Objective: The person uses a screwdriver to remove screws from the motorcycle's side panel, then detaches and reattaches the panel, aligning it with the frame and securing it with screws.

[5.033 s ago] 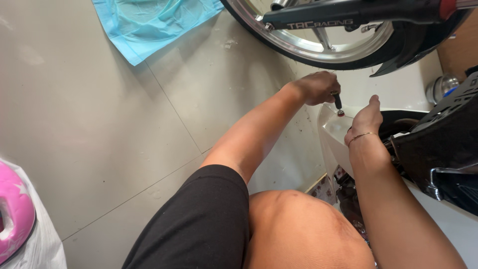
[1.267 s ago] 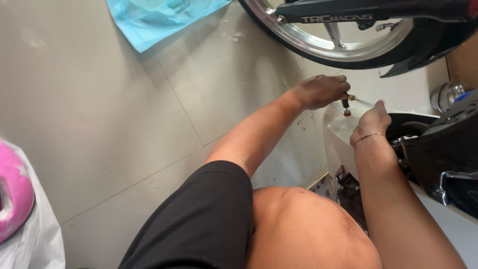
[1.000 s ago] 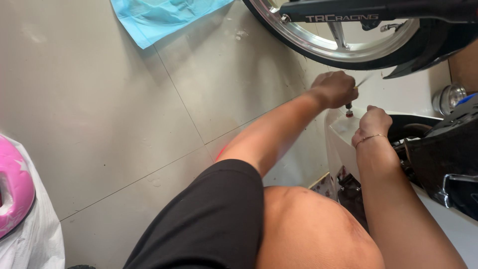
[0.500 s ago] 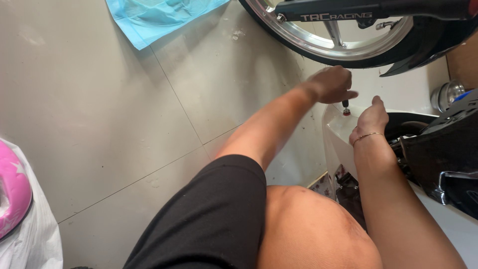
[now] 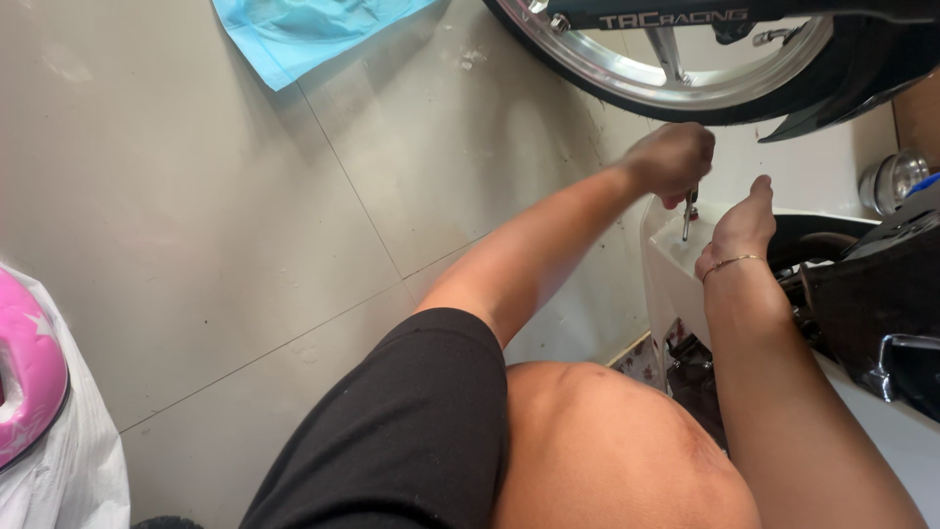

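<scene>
My left hand [image 5: 671,157] is closed around the handle of a small screwdriver [image 5: 688,214], whose metal shaft points down onto a white plastic body panel [image 5: 676,269] of a motorbike. My right hand [image 5: 744,225], with a thin bracelet at the wrist, rests on the top edge of that panel just right of the screwdriver tip, fingers pressed against it. My bent leg in black shorts [image 5: 411,431] fills the lower middle of the view.
A motorbike wheel with a silver rim and black tyre [image 5: 685,83] stands just beyond my hands. Dark bike parts [image 5: 881,294] sit at the right. A blue cloth [image 5: 294,29] lies on the tiled floor at top left; a pink and white object [image 5: 29,382] sits at far left.
My left hand has kept the screwdriver on the same spot of the white panel, shifting only slightly. My right hand stays on the panel edge.
</scene>
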